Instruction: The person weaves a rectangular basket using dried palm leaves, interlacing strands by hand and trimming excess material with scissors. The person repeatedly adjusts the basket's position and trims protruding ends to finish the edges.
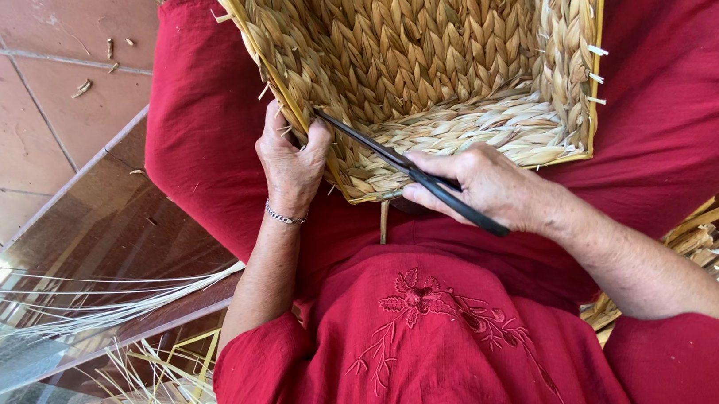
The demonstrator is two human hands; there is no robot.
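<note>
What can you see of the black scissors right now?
The black scissors look like metal: long, slim, dark blades with black handles. The right hand grips the handles, one end jutting past the fingers. The blades look nearly closed and slant up-left, tips at the rim of the woven straw basket lying on the person's lap, close to the left hand that pinches that rim.

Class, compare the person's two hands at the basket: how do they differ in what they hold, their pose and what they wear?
The left hand grips the woven basket by its rim; the right hand holds black scissors, blades reaching to the rim. The left hand is closed around the edge; the right lies along the scissor handles. Only the left wrist wears a bracelet. Both are bare and work over a red dress.
</note>
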